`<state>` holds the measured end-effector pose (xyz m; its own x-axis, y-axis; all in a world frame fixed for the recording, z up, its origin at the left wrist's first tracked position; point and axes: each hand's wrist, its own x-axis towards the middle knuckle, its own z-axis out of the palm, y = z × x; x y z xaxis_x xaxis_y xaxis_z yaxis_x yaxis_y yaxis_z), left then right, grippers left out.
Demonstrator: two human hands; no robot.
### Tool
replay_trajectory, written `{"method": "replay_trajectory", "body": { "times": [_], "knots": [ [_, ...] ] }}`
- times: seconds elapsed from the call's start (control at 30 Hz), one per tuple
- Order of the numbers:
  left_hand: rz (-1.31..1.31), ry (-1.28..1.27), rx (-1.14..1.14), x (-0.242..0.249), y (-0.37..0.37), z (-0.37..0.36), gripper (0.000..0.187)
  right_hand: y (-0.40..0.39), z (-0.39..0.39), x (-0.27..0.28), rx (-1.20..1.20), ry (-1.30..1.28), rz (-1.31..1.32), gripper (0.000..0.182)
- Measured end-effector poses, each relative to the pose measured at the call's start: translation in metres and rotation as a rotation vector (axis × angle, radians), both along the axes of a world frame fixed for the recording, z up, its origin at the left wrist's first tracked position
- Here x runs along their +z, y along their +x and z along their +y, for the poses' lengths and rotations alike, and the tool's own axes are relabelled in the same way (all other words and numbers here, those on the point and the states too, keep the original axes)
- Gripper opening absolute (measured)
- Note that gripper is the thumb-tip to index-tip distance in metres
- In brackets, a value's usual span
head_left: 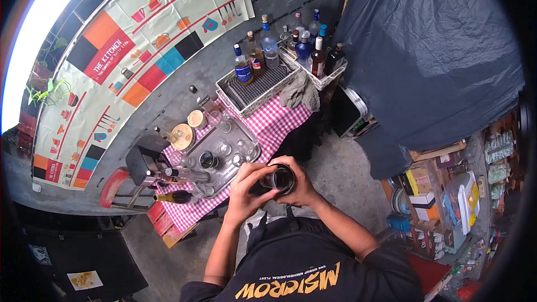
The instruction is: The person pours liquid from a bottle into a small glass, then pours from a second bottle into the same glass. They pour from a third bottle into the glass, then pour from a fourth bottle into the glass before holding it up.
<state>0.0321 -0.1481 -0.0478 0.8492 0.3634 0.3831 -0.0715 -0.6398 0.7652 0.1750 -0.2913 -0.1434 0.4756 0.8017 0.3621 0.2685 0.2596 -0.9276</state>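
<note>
Just in front of my chest, both hands are wrapped round a dark glass (284, 179), whose round opening faces up toward me. My left hand (247, 189) grips its left side, thumb and fingers curled near the rim. From the other side, my right hand (302, 185) closes round it. What the glass contains, if anything, I cannot make out. Beyond my hands a grey metal tray (215, 159) lies on a red-and-white checked cloth (274, 120). On it stand several clear glasses (224, 148) and a dark-looking glass (208, 160).
Several liquor bottles (270, 44) stand in a wicker tray (246, 92) and a basket (321, 82) at the back. A grey rag (300, 92) hangs over the edge. Bottles (174, 197) lie at the table's left. Shelves (430, 201) are on my right.
</note>
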Motion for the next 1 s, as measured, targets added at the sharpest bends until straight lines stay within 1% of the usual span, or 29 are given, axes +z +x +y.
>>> {"method": "replay_trajectory", "body": {
  "times": [0.23,1.0],
  "knots": [
    [0.003,0.016,0.003,0.0,0.0017,0.0007,0.057,0.0018,0.0,0.0061,0.005,-0.009,0.014,0.098],
    [0.01,0.027,-0.002,-0.0046,0.0012,0.0038,0.059,0.0033,0.0025,0.0017,0.011,0.008,0.014,0.098]
  ]
}}
